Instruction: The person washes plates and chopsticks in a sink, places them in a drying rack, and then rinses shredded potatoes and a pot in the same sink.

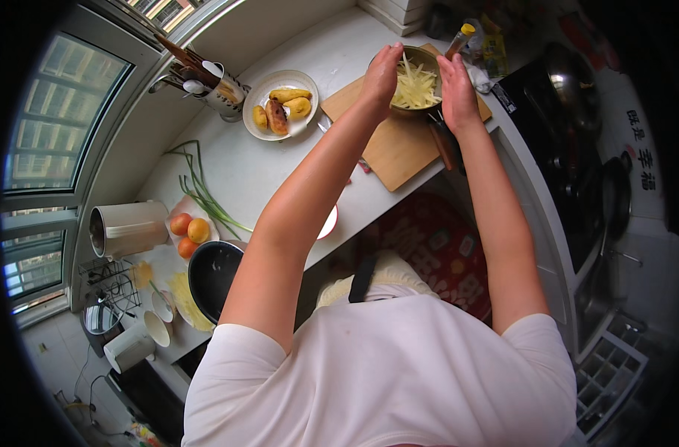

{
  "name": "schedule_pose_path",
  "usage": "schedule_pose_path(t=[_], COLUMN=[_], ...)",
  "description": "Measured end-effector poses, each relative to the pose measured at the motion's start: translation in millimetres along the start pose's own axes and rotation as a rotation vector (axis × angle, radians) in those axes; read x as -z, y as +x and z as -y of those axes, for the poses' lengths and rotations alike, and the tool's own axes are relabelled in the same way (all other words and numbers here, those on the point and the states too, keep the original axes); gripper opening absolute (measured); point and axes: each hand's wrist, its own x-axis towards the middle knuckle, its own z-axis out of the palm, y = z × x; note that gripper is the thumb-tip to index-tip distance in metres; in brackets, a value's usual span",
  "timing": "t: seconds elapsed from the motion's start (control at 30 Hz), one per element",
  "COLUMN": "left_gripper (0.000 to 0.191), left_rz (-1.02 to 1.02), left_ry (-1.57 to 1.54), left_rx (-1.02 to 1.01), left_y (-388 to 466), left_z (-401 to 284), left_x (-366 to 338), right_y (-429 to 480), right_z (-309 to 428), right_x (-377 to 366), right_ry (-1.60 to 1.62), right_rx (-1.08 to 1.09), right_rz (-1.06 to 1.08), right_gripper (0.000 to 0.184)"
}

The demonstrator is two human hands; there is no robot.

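Note:
My left hand (383, 78) and my right hand (458, 92) are raised with palms facing, fingers straight, on either side of pale cut strips (416, 88), which look like potato. The strips lie in a metal bowl (409, 111) over a wooden cutting board (404, 159). My left hand covers part of the bowl's left side; my right hand is by its right rim. Neither hand visibly grips anything, though the palms are partly hidden. A brown handle (442, 146) and a black handle (454, 150) lie by the board's right edge, close to my right wrist.
A plate (251, 124) of potatoes and a utensil holder (227, 100) stand left. Spring onions (197, 179), tomatoes (187, 247) and a black pot (214, 279) are nearer. A yellow-capped bottle (461, 39) stands behind my right hand. The black stove (541, 145) is at right.

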Motion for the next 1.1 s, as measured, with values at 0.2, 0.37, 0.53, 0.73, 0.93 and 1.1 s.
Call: schedule_pose_path(t=[0.2,0.37,0.53,0.73,0.93,1.1], left_gripper=[0.064,0.061,0.057,0.064,0.032,0.044], left_rz=[0.031,-0.201,-0.704,-1.158,-0.921,-0.819], left_ry=[0.164,0.77,1.096,0.825,-0.254,-0.321], left_rx=[-0.081,-0.21,-0.124,0.076,0.247,0.262], left_y=[-31.6,-138.7,-318.1,-509.1,-536.0,-525.3], left_z=[-45.8,-84.8,-111.4,-66.4,-43.8,-30.3], left_x=[25.4,134.5,253.9,273.8,257.7,280.7], right_y=[-21.2,-96.0,-170.8,-210.8,-222.5,-286.9], right_z=[1.0,-8.4,-79.9,-139.0,-168.6,-144.9], right_x=[-6.5,-48.5,-74.5,-85.4,-123.0,-177.8], right_ry=[0.207,0.099,-0.312,-0.636,-0.34,-0.299], right_rx=[-0.066,-0.299,-0.529,-0.786,-0.792,-0.813], right_rz=[-0.028,0.226,0.383,0.431,0.369,0.582], right_gripper=[0.051,0.027,0.03,0.039,0.038,0.064])
